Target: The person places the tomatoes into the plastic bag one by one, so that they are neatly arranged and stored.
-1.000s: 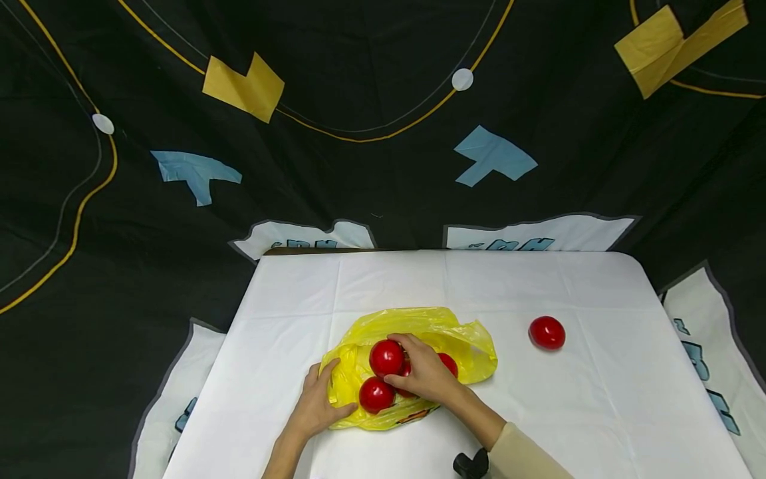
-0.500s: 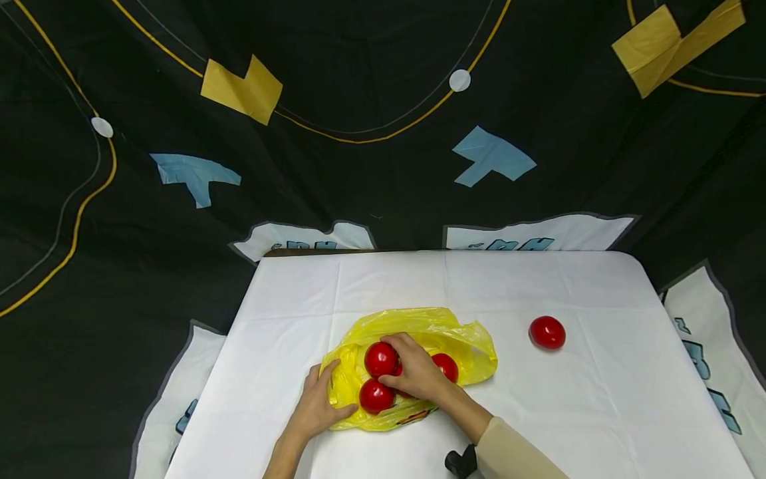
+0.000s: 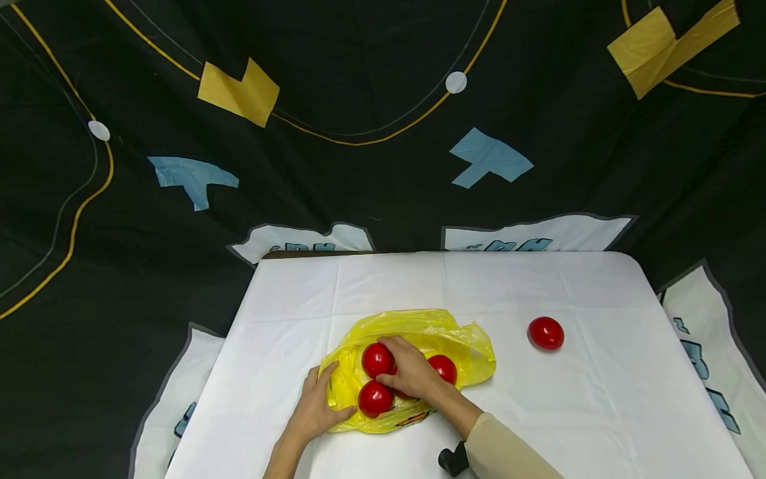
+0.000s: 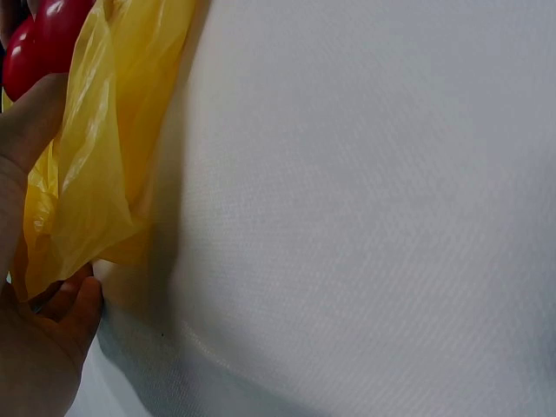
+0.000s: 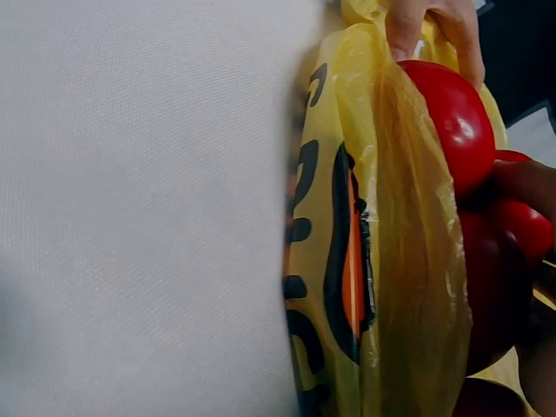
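A yellow plastic bag (image 3: 413, 322) lies open on the table with several glossy red balls in its mouth. My left hand (image 3: 314, 408) grips the bag's left edge; in the left wrist view its thumb (image 4: 35, 122) lies inside the rim, fingers outside. My right hand (image 3: 413, 369) reaches in from the right and holds the upper-left red ball (image 3: 376, 360) between thumb and fingers. Just below that sits another red ball (image 3: 376, 399). A further red ball (image 3: 443, 368) shows behind the right wrist, and one under the palm is mostly hidden.
A lone red ball (image 3: 546, 333) rests on the white-covered table (image 3: 598, 399) to the right of the bag. A black object (image 3: 453, 459) shows beside the right sleeve (image 3: 505, 449). Dark cloth (image 3: 371, 193) with coloured shapes hangs behind the table.
My right hand has shifted slightly left with the red ball, uncovering more of the ball behind the wrist. My left hand stays at the bag's edge.
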A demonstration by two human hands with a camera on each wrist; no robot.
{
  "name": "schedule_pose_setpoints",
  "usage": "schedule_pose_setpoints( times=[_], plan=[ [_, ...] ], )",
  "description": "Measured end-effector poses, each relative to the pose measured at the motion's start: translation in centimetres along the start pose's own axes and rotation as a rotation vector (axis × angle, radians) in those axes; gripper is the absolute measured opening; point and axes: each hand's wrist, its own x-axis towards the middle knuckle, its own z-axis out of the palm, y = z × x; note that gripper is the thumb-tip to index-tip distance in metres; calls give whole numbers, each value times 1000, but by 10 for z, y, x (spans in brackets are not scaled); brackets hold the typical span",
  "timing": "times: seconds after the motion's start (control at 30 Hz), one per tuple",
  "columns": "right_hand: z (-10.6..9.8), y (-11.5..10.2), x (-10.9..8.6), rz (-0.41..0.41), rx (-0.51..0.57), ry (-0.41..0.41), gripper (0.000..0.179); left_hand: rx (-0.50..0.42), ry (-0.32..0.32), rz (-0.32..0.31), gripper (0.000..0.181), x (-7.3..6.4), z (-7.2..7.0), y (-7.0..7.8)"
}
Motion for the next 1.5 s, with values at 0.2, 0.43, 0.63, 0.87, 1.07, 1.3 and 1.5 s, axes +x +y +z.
schedule_pose_setpoints(
  times=[0.2,0.43,0.63,0.87,1.07,1.3,1.5],
  plan=[
    [2,1,2,26,-25,-19,67,-2,1,-7,99,0,0,0],
    [1,0,3,64,-53,-71,66,-9,-5,-17,100,0,1,0],
    [3,0,5,93,-53,-85,67,-6,0,-11,99,0,0,0],
    [-1,0,1,69,-64,-68,69,0,-2,-10,100,0,1,0],
    [-12,-2,-6,42,-66,-35,65,9,-4,-4,100,1,1,-1],
    [-24,-9,-16,0,15,-2,58,12,-5,-14,102,2,0,-3],
    [-33,-14,-26,-26,74,9,56,4,-1,-7,102,2,0,-3]
  ],
)
